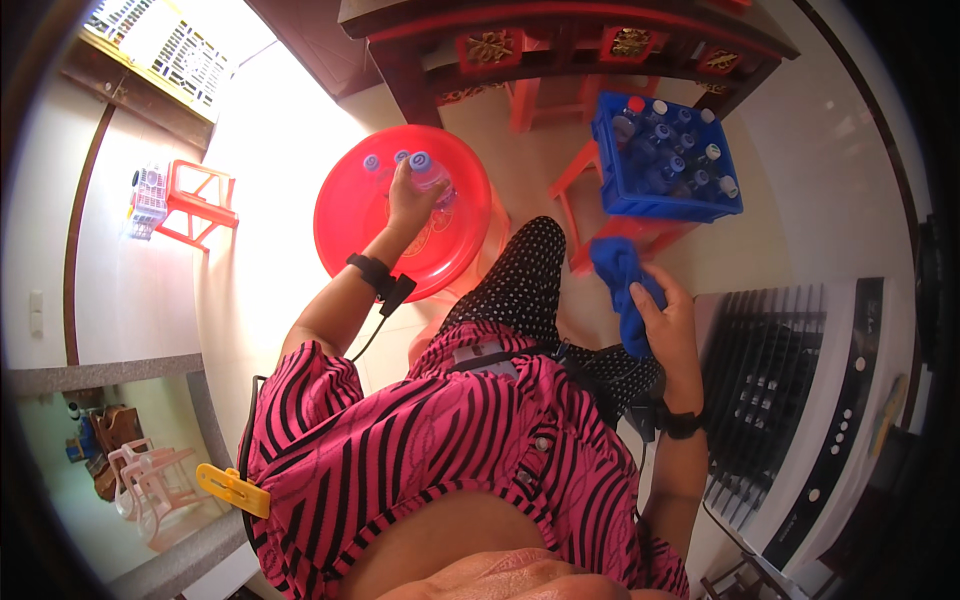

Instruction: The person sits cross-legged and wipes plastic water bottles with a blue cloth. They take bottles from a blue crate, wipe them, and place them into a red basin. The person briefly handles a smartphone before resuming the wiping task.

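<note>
My left hand (411,201) is closed around a clear plastic bottle (429,172) with a bluish cap, over a round red plastic basin or tabletop (349,232). Two more capped bottles (371,163) are just beyond it on the red surface. At the right, my right hand (667,311) grips a bunched blue cloth (621,274). Beyond the cloth, a blue plastic crate (660,208) full of several upright bottles, with white, red and bluish caps, rests on a red plastic stool (637,234).
A dark wooden table with red and gold carved panels (559,56) runs across the far side. On the right is a white fan or cooler-like appliance (772,390) with a dark grille. A red stool (201,202) with a small plastic basket (152,196) is at the far left.
</note>
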`<action>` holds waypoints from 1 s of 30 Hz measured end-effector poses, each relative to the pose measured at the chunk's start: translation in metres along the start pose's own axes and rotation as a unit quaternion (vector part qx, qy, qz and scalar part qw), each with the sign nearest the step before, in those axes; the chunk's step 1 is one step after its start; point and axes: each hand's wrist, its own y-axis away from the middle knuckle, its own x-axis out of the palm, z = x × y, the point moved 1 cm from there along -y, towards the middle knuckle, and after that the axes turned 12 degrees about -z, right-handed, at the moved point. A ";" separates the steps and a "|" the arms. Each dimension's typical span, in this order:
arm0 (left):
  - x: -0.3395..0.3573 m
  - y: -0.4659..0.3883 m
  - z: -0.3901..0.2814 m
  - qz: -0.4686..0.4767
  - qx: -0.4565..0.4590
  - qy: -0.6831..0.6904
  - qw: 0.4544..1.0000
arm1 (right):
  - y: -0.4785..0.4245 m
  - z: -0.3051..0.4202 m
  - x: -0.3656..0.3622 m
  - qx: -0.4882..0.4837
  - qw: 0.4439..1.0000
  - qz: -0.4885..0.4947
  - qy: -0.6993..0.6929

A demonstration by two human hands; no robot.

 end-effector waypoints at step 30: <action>0.029 0.024 0.029 -0.055 0.020 -0.150 0.987 | 0.004 0.003 0.008 0.007 1.000 0.013 -0.001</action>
